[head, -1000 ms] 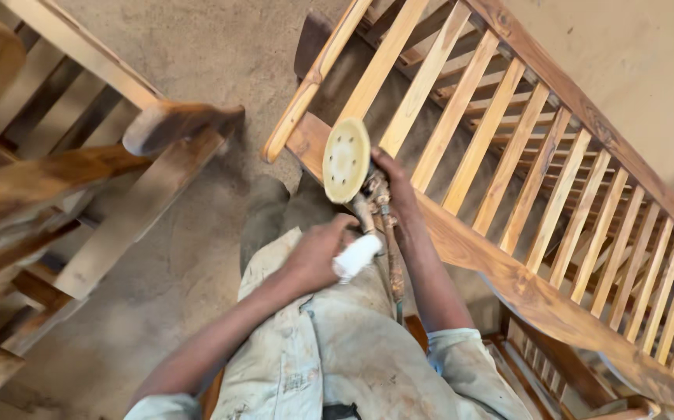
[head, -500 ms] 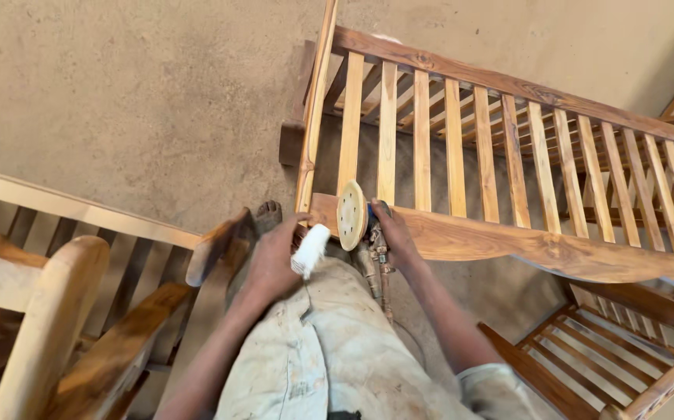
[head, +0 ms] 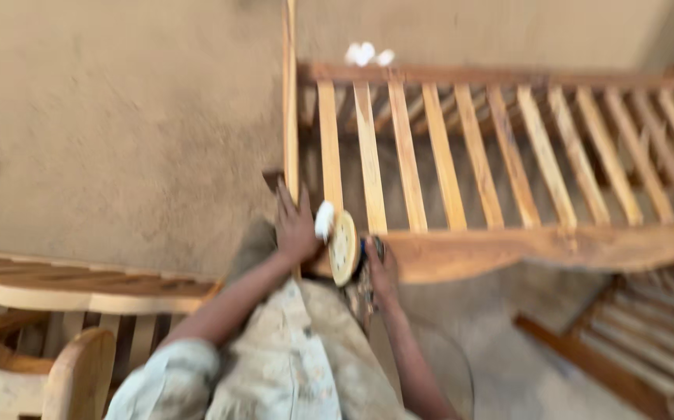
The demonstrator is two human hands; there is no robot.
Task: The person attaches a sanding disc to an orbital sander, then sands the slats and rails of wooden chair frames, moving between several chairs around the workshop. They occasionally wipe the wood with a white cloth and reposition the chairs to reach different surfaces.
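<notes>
The slatted wooden frame lies flat on the dusty floor, and the person crouches at its near left corner, knees in pale dusty trousers. The left hand rests at that corner, fingers spread flat against the frame's upright end rail, with a small white piece tucked against the thumb side; how it is pinched is too blurred to tell. Just beside it stands the round sander disc, on edge against the frame's near rail, its pale face turned left. The right hand has its grip closed around the sander's dark body behind the disc. Near the frame's far rail a few white scraps lie on the floor. Another slatted wooden piece sits at the lower right, close to the right forearm, and a pale wooden chair with a curved armrest crowds the lower left, near the left elbow. Against half a second ago, the view has swung so the frame fills more of the upper right, the left hand has moved from holding the white piece above the knee up to the corner rail, and the disc has stayed at the near rail with the right hand behind it.
</notes>
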